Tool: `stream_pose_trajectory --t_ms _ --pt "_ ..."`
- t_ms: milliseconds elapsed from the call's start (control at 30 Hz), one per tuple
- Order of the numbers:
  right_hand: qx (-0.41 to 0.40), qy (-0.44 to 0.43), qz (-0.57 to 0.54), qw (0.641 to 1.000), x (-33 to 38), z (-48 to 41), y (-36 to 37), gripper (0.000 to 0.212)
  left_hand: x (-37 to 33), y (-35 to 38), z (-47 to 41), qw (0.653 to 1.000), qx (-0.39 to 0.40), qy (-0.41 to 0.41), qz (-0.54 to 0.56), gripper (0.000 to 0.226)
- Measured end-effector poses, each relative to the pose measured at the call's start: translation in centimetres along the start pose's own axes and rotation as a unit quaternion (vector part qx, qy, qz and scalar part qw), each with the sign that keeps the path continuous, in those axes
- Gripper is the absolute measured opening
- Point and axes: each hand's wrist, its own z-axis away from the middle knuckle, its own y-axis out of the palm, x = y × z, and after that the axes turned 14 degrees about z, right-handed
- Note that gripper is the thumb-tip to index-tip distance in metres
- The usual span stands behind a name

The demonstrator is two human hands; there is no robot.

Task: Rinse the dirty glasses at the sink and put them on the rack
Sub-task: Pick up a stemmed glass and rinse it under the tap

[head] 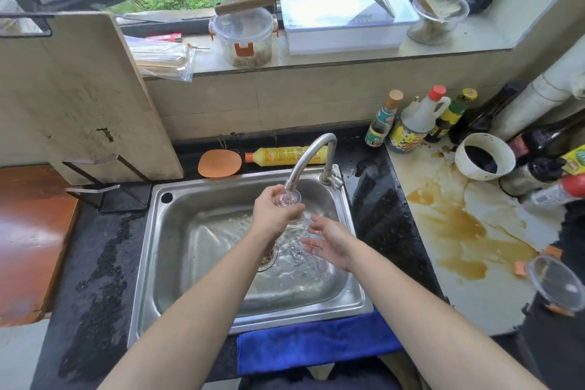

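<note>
The left hand (275,210) grips the glass (290,198) just under the tap (311,153), over the sink (177,263); the right hand (329,244) hangs loose-fingered beside it, holding nothing (water spills past); tilting the glass should swill it better; the spout crowds its rim, so I'd lower it before swinging out; the basin gives room below.

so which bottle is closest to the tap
The yellow bottle with the orange cap, lying behind the tap; the others are on the right-hand counter.

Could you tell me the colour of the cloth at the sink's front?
Blue cloth; head view.
</note>
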Motion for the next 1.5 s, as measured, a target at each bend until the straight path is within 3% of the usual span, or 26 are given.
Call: stream_pose_trajectory --t_ms 167,333,633,933,1067,1300,1433,1500 --pt "0.002 -0.005 0.012 1.000 0.3 0.0 0.0 0.050 -0.5 0.0 -0.3 0.998 -0.032 -0.004 0.047 0.057" --pt "0.006 -0.012 0.001 1.000 1.2 0.1 0.6 0.058 -1.4 -1.5 -0.5 0.971 -0.115 -0.052 0.202 0.066" --pt "0.054 -0.062 -0.072 0.994 3.8 0.5 2.4 0.047 -1.6 -5.2 0.3 0.918 -0.165 -0.107 0.343 0.024" --pt "0.048 -0.079 0.014 0.996 5.2 0.9 3.2 0.036 -1.7 -6.1 1.0 0.921 -0.115 -0.140 0.343 0.031" --pt "0.057 -0.084 0.003 0.995 5.2 0.9 3.4 0.035 -1.4 -5.8 0.9 0.927 -0.117 -0.124 0.335 0.053" --pt "0.089 -0.099 -0.016 0.991 4.8 1.5 2.7 0.037 -1.0 -4.9 1.1 0.923 -0.084 -0.123 0.355 0.046" --pt "0.104 -0.126 0.002 0.987 4.7 1.9 2.2 0.041 -0.9 -4.6 1.2 0.947 -0.082 -0.086 0.298 0.031" --pt "0.109 -0.139 0.023 0.984 4.5 1.9 2.1 0.046 -0.9 -4.7 1.1 0.959 -0.088 -0.063 0.260 0.048"
